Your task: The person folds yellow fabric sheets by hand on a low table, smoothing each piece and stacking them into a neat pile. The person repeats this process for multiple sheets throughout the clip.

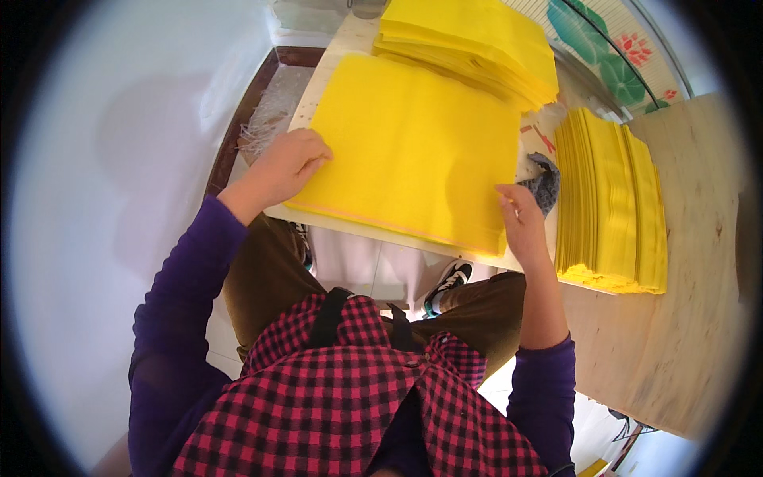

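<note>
A flat yellow fabric sheet (413, 151), with a thin pinkish line along its near edge, lies on the light wooden table in front of me. My left hand (284, 167) is closed at the sheet's left edge, thumb and fingers pinched together there. At the opposite edge, my right hand (524, 226) has its thumb and fingertips bent in and pinching the right border. Whether more layers lie under this sheet is hard to make out.
Behind the sheet rests a thick pile of folded yellow fabric (473, 48). A tall yellow stack (608, 207) stands on the right, beside a wooden board (668, 334). A crumpled dark grey cloth (544, 184) lies near my right hand. White wall (119, 199) rises on the left.
</note>
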{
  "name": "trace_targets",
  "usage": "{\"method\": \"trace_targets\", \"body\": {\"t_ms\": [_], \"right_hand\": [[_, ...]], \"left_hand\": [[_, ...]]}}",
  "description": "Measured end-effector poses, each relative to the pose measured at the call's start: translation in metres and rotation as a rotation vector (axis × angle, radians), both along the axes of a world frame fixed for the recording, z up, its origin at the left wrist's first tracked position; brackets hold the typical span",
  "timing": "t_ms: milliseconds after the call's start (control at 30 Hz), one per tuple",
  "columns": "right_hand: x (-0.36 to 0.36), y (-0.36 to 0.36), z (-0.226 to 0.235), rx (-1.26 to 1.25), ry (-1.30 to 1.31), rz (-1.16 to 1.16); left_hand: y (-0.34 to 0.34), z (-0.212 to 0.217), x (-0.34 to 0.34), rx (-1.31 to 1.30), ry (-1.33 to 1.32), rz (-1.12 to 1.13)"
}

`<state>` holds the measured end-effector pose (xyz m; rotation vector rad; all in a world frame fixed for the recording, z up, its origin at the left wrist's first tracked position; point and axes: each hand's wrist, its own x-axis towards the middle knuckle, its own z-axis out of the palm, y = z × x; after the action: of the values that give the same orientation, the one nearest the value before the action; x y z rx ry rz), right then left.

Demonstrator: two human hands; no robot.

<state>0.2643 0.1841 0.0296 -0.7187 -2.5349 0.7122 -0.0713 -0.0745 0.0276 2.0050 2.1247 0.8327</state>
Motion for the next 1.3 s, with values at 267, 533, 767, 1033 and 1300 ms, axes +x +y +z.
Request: {"method": "trace_targets", "body": {"t_ms": [267, 533, 767, 1033, 1300], "right_hand": [[-0.041, 0.026, -0.011, 0.064, -0.065, -0.057], [-0.001, -0.008, 0.001, -0.011, 0.015, 0.024], [-0.038, 0.016, -0.010, 0.028, -0.010, -0.049], [-0.005, -0.019, 0.004, -0.073, 0.008, -0.049], [-0.036, 0.010, -0.008, -0.077, 0.023, -0.093]], "left_hand": [[0.037, -0.005, -0.016, 0.054, 0.025, 0.068], [-0.001, -0.002, -0.004, -0.028, -0.076, 0.017], [0.030, -0.010, -0.020, 0.057, -0.004, 0.048], [-0.013, -0.005, -0.011, 0.030, -0.132, 0.062], [0.021, -0.014, -0.028, 0.078, -0.073, 0.069]]}}
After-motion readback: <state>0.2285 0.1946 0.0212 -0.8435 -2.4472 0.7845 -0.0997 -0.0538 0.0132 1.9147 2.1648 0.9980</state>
